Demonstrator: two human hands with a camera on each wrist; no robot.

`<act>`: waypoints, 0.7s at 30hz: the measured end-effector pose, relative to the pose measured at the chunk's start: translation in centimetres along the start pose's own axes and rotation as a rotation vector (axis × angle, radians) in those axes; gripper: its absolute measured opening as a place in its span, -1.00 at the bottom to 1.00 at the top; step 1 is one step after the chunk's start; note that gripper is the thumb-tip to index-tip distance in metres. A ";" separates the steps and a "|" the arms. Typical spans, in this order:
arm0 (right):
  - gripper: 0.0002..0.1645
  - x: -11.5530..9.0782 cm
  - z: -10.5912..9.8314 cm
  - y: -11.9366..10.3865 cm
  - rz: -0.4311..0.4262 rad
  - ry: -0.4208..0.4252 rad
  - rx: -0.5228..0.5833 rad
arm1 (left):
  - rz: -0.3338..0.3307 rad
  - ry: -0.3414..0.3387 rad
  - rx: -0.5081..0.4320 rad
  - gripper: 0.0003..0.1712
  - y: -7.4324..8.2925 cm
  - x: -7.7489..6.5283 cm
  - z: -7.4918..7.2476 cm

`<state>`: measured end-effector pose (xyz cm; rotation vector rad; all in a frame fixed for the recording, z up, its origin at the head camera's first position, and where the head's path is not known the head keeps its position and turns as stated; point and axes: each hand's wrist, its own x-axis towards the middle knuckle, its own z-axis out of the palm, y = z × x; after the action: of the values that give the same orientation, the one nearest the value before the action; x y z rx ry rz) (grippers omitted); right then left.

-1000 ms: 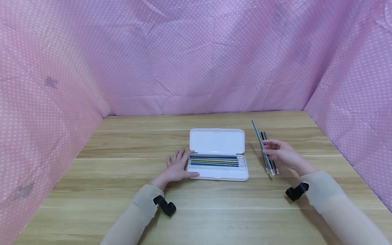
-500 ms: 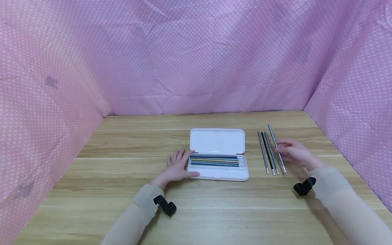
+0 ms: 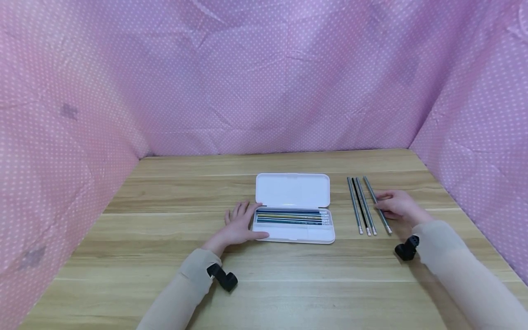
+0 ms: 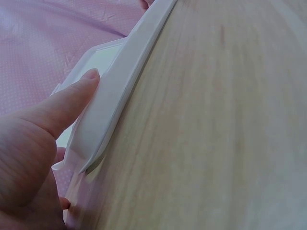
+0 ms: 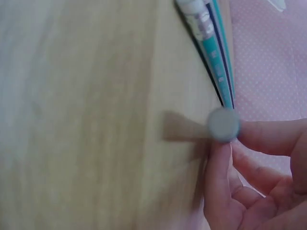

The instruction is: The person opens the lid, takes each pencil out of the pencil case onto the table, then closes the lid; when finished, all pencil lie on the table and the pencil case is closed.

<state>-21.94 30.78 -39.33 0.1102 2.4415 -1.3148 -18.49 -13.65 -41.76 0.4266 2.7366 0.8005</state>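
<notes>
A white pencil case (image 3: 288, 234) lies open in the middle of the table, its lid (image 3: 293, 190) laid back. Several pencils (image 3: 288, 217) line its rear section, erasers to the right. My left hand (image 3: 235, 228) rests at the case's left end, thumb on the front rim, fingers spread behind. On the right, my right hand (image 3: 398, 206) pinches a teal-silver pencil (image 3: 370, 189) between thumb and fingers. In the right wrist view the eraser end (image 5: 223, 124) of that pencil points at the camera. Left of it, three pencils (image 3: 365, 201), one dark, lie side by side.
The wooden table (image 3: 185, 183) is enclosed at the back and sides by pink dotted cloth (image 3: 264, 91). A black wrist camera (image 3: 222, 277) is strapped to the left sleeve, another wrist camera (image 3: 407, 248) to the right one.
The right hand has carried its pencil rightward from over the other pencils and lowered it beside them, uncovering those three. The left hand and the case have stayed still.
</notes>
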 end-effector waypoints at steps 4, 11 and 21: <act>-0.33 0.1 0.3 -0.2 0.009 0.027 -0.073 | 0.002 0.000 -0.004 0.00 0.0 0.0 0.0; -0.35 -0.1 0.6 -0.7 0.005 0.037 -0.106 | 0.002 0.000 -0.007 0.01 0.0 0.0 0.0; -0.37 -0.3 0.8 -0.9 0.017 0.042 -0.106 | 0.005 -0.001 -0.008 0.01 -0.1 0.0 0.0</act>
<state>-21.67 29.68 -38.92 0.1328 2.5345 -1.1840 -18.53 -13.72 -41.85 0.4327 2.7313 0.8120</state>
